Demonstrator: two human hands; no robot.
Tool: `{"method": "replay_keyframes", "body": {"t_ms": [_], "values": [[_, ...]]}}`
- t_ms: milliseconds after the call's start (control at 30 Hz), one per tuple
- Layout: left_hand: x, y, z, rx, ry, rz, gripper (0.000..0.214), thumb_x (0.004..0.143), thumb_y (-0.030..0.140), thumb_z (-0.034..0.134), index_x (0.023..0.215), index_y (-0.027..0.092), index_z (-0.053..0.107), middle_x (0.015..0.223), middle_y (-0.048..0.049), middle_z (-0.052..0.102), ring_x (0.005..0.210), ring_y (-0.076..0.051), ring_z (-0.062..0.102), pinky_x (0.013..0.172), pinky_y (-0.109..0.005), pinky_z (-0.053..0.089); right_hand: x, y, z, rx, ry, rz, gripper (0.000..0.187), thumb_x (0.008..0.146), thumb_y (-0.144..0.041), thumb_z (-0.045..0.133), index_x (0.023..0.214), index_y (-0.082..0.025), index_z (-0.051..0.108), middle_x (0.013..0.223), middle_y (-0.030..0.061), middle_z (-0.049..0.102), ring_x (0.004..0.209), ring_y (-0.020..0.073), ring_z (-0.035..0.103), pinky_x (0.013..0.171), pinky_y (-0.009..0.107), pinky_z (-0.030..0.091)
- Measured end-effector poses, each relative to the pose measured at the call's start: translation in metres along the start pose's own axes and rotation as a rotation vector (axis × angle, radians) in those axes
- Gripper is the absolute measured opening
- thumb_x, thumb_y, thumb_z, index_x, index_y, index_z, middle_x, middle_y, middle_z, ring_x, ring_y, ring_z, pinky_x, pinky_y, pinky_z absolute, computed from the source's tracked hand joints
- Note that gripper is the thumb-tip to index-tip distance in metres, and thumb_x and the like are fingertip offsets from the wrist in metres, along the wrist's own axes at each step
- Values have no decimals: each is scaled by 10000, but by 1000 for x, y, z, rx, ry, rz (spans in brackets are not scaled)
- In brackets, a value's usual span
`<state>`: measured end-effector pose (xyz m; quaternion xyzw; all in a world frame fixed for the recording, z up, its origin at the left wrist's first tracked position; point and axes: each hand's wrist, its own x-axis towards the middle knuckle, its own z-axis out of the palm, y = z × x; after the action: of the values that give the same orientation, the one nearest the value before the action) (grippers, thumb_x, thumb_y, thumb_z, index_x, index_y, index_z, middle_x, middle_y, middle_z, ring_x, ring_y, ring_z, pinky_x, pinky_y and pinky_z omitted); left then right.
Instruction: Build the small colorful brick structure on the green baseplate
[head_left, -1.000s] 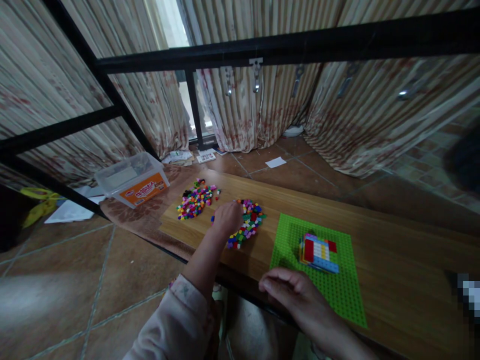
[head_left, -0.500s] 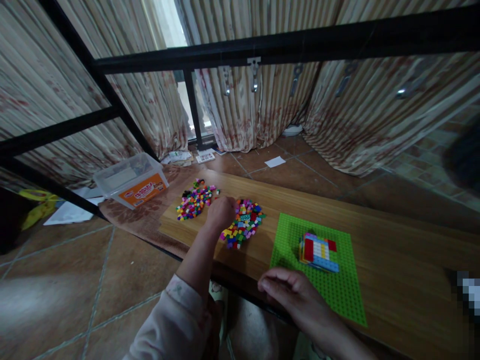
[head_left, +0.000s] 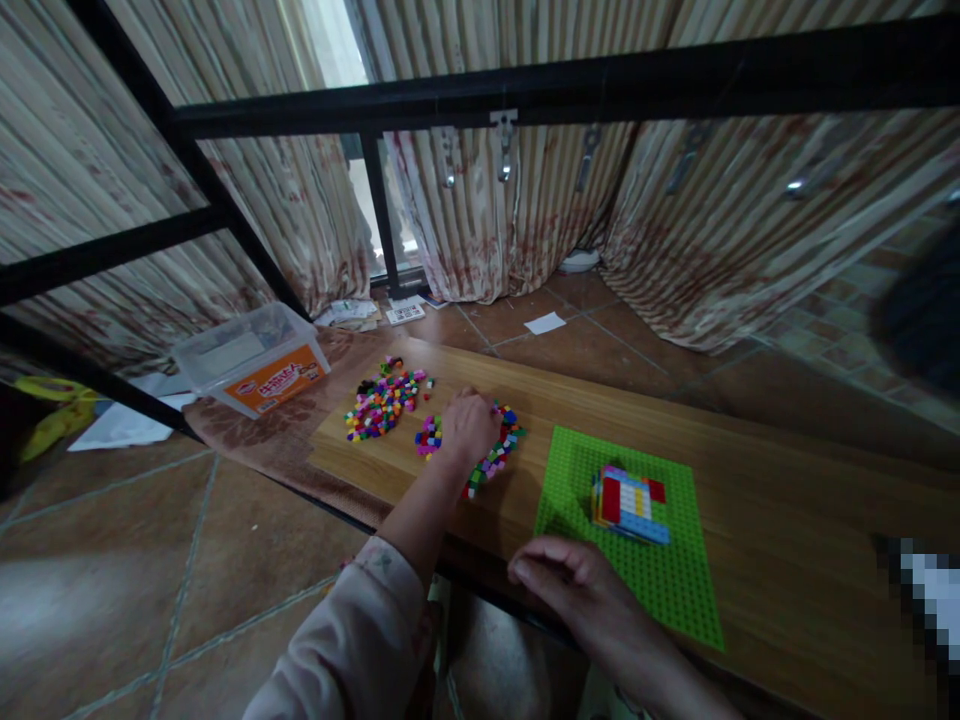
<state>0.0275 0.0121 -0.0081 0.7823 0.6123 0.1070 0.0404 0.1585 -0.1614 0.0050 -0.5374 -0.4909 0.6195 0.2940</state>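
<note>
My left hand reaches down over the nearer pile of small building bricks, its fingers bent and pressed together among them. The back of the hand hides the fingertips. Close to the table's front edge, my right hand hovers beside the near-left corner of a green baseplate. Its fingers are curled in towards the thumb, and whatever lies between them is hidden. On the baseplate sits a low block built of bricks, with red, white, yellow and blue on top.
A second pile of small bricks lies further left on the wooden table. Beyond the table's left end stands a clear plastic box with an orange label. A dark metal frame crosses in front of the striped curtains.
My left hand has moved right across the nearer pile and now covers its middle. My right hand stays almost where it was. The whole view has shifted slightly.
</note>
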Motion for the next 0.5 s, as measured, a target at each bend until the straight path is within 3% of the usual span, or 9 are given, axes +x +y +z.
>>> {"method": "replay_keyframes", "body": {"t_ms": [200,367,433,500], "values": [[3,1,8,33,-18,-44,259,869,219,469,922,133,707,988,-136,672,969,-242,625,854,-321,475,0,-1,-1,-12,16,10,275,825,-418,577,757,-173,682,659,-13,574,655,125,489,613,240,356],[2,5,-4,-125,5,6,239,894,218,446,944,133,664,957,-129,678,943,-230,629,853,-319,460,-2,-9,-12,16,75,-37,287,831,-433,575,756,-183,696,681,2,623,660,133,532,608,240,388],[-3,14,-11,-303,7,50,213,906,237,451,943,152,643,892,-93,682,877,-207,632,815,-304,464,-3,-13,-23,35,206,-108,298,828,-456,581,767,-190,701,705,13,649,671,145,559,627,253,419],[-13,27,-13,-544,-13,121,170,904,238,472,910,167,626,839,-56,672,798,-173,620,757,-271,464,-3,-15,-37,17,427,-216,292,823,-472,595,802,-202,705,724,20,664,687,159,579,663,274,447]]}}
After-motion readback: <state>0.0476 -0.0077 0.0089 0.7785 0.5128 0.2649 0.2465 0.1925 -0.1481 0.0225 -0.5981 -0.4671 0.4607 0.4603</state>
